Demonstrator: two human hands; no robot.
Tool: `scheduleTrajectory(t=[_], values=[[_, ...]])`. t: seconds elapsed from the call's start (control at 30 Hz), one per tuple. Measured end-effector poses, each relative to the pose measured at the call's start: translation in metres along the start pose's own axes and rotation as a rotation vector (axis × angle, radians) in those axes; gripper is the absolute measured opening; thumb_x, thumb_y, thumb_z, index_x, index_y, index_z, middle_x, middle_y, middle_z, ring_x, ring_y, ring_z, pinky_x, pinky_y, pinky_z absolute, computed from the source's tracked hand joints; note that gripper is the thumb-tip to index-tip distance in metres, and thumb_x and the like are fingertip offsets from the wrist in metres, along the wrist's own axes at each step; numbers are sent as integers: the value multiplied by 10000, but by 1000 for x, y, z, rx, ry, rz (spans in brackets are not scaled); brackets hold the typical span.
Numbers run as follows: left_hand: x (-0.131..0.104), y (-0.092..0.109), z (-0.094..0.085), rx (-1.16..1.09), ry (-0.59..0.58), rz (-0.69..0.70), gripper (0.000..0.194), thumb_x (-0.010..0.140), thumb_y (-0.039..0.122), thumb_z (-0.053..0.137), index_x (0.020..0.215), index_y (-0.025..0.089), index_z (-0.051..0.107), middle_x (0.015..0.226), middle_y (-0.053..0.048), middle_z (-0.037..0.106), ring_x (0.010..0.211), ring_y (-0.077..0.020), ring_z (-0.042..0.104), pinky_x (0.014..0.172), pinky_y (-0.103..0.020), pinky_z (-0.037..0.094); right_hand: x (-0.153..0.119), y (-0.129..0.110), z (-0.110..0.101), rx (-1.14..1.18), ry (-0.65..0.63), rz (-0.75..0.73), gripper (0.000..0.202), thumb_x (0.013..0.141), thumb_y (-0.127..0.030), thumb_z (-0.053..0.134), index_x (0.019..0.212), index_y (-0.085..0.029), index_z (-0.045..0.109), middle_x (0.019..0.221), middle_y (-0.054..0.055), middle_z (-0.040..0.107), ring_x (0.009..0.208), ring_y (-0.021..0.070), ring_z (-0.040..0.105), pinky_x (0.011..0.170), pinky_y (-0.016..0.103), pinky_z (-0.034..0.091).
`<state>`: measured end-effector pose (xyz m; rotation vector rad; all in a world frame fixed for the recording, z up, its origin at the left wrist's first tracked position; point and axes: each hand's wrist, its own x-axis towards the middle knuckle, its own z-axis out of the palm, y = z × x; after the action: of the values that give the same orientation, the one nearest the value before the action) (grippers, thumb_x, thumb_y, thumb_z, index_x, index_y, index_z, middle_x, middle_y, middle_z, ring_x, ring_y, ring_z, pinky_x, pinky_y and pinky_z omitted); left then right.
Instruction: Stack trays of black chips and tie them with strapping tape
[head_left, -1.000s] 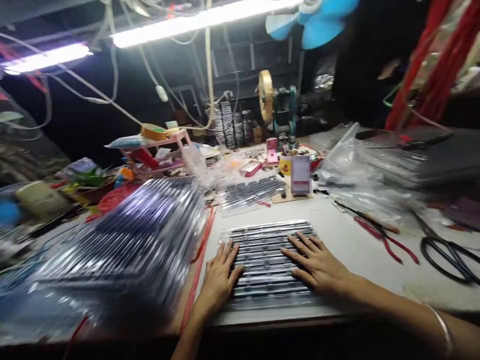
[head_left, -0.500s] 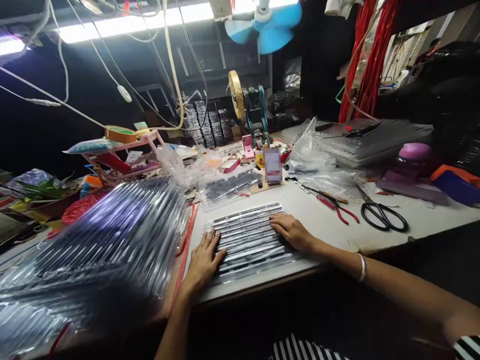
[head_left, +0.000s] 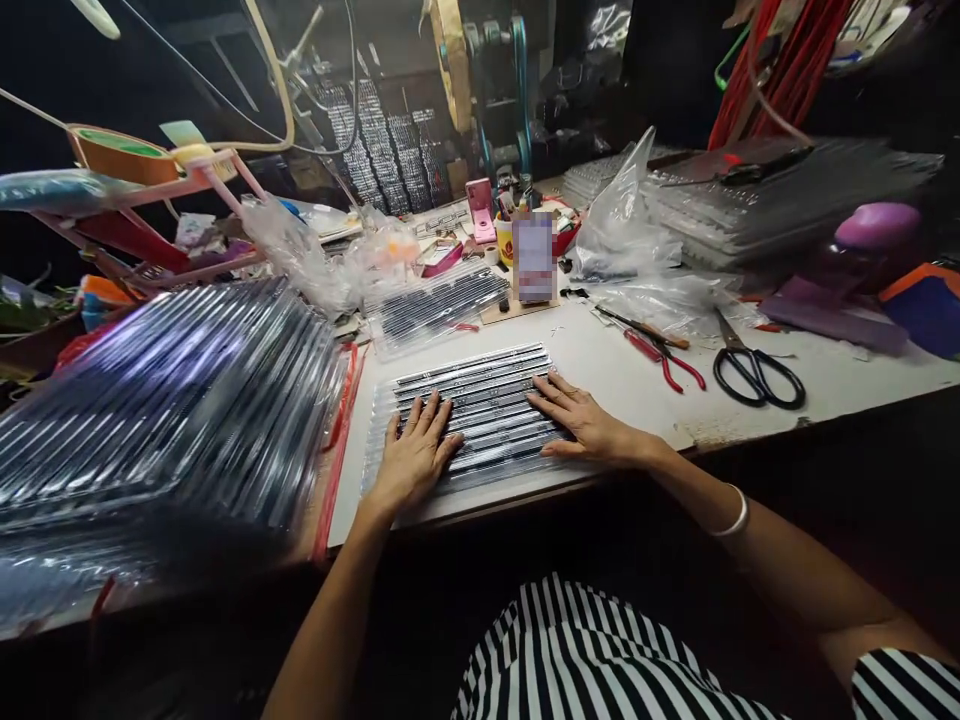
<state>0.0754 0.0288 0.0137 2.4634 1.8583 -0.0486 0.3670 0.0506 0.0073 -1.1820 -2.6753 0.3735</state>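
A clear plastic tray (head_left: 487,425) with dark and silvery strips in parallel rows lies flat on the white table (head_left: 600,360) in front of me. My left hand (head_left: 420,445) rests on its left part, fingers spread. On the right part lies my right hand (head_left: 585,420), its fingers stretched out and apart. Neither hand is closed around anything. Behind this tray is a second clear tray (head_left: 442,305) with dark strips. What the strips are exactly, I cannot make out.
A high stack of filled trays (head_left: 172,400) stands at the left. To the right lie red-handled pliers (head_left: 664,360) and black scissors (head_left: 757,375). A phone (head_left: 535,258) stands upright at the back, near a clear plastic bag (head_left: 622,225). More trays (head_left: 765,210) are stacked at the back right.
The camera has tipped downward, so the table appears higher. My left hand has moved further onto the tray, and the fingers of my right hand have spread wider.
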Motion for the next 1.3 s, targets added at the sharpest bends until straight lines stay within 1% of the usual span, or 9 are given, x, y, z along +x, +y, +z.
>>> scheduleTrajectory(t=[0.17, 0.3, 0.37, 0.47, 0.57, 0.67, 0.77, 1.07, 1.3], values=[[-1, -2, 3, 39, 27, 7, 620, 921, 540, 178, 1448, 213, 174, 1514, -10, 89, 1394, -234, 90, 1108, -480, 136, 1, -6, -6, 19, -21, 20, 741, 859, -525, 522, 1424, -107, 288, 1504, 144, 86, 1379, 277, -48, 1092, 492, 195], [-1, -5, 2, 27, -1, 4, 633, 913, 555, 205, 1449, 220, 161, 1515, -14, 80, 1395, -243, 73, 1106, -493, 131, -13, -2, -20, 342, -23, -2, 601, 903, -488, 465, 1412, -200, 328, 1507, 67, 163, 1386, 233, 48, 1112, 466, 190], [1, -1, -1, 5, -37, 14, 625, 913, 550, 227, 1449, 237, 156, 1517, -15, 77, 1394, -263, 45, 1099, -522, 124, -20, 0, -24, 510, 53, 69, 503, 922, -445, 449, 1374, -231, 394, 1495, 42, 219, 1375, 217, 151, 1117, 439, 209], [13, 20, -8, -36, -92, 93, 617, 910, 543, 261, 1448, 261, 156, 1519, -14, 75, 1391, -272, 7, 1094, -547, 94, -25, -1, -20, 634, 266, 219, 414, 938, -388, 426, 1315, -223, 469, 1439, 51, 349, 1322, 201, 307, 1112, 405, 255], [32, 57, -13, -97, -112, 222, 659, 891, 568, 291, 1451, 246, 161, 1521, -36, 74, 1392, -257, -1, 1103, -532, 53, -24, -6, -13, 665, 400, 281, 398, 949, -357, 391, 1310, -213, 472, 1361, 54, 459, 1266, 197, 399, 1095, 396, 305], [50, 90, -14, -163, -110, 268, 720, 860, 613, 309, 1454, 235, 156, 1524, -64, 64, 1392, -273, -9, 1091, -559, 31, -23, -9, -10, 677, 431, 309, 399, 948, -354, 377, 1315, -227, 469, 1326, 41, 500, 1224, 207, 451, 1064, 397, 358], [59, 106, -12, -173, -118, 219, 777, 829, 656, 325, 1458, 241, 134, 1527, -86, 35, 1387, -310, -32, 1059, -613, 7, -24, -9, -10, 684, 454, 309, 399, 945, -335, 369, 1315, -227, 472, 1298, 41, 525, 1200, 210, 476, 1049, 392, 379], [61, 114, -22, -173, -224, 161, 829, 806, 680, 350, 1460, 231, 109, 1525, -108, -19, 1380, -337, -66, 1021, -665, 15, -26, -8, -8, 634, 468, 254, 396, 948, -231, 334, 1329, -195, 436, 1325, 72, 489, 1239, 190, 430, 1074, 394, 346], [52, 123, -10, -200, -43, 138, 700, 876, 583, 314, 1449, 200, 191, 1522, -103, 24, 1387, -305, -49, 1048, -620, -56, -28, -12, 10, 231, 426, 170, 392, 950, -256, 326, 1304, -162, 468, 1384, 143, 398, 1249, 265, 400, 1029, 468, 375]])
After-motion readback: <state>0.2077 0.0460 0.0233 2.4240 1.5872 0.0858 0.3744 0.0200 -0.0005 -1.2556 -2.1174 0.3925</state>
